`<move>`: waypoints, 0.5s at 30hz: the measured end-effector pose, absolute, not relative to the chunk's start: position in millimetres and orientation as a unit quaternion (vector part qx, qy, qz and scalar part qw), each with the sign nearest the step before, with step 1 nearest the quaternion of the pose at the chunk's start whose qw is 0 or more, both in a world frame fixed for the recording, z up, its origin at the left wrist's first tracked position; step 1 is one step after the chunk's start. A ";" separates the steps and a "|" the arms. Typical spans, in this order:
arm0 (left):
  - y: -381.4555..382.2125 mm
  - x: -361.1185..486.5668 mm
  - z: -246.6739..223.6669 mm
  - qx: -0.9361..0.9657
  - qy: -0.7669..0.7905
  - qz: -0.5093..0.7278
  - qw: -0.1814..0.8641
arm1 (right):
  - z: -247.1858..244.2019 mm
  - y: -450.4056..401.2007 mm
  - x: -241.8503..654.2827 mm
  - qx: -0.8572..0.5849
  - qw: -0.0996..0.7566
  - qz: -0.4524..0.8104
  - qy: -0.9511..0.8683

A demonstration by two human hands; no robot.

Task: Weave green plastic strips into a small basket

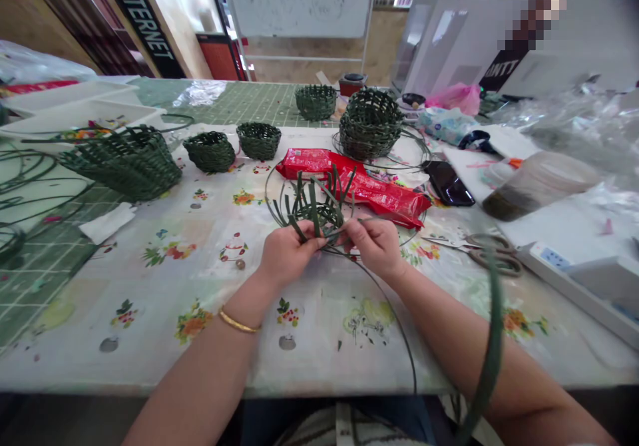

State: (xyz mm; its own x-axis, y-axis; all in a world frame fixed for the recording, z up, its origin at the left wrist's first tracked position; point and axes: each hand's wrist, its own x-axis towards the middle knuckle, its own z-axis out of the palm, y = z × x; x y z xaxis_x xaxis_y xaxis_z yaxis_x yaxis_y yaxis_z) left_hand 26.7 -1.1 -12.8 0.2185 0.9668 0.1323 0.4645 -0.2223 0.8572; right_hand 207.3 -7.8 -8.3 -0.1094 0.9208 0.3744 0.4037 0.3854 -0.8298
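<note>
Head view: the left hand [288, 254] and the right hand [377, 246], both nearly closed, pinch a small dark-green woven strip basket base [315, 212] above a floral oilcloth table cover [124, 279] (light, springy strands, safest held near the woven centre).

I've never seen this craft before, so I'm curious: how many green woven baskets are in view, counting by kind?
Single baskets: 4
Stack of baskets: 1 (I cannot tell how many it holds)
Half-woven basket, in the left hand and right hand: 1
Total: 6
</note>
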 end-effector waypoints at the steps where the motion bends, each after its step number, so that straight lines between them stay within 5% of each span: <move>1: -2.7 28.3 -12.2 0.704 0.513 0.351 0.345 | -7.3 -8.5 207.1 -0.491 0.473 0.317 -0.660; 11: -4.8 30.1 -7.9 0.672 0.525 0.377 0.362 | 1.0 4.2 203.6 -0.445 0.621 0.533 -0.363; 15: -0.3 23.3 -6.1 0.611 0.524 0.415 0.425 | -3.4 16.8 219.1 -0.572 0.530 0.482 -0.401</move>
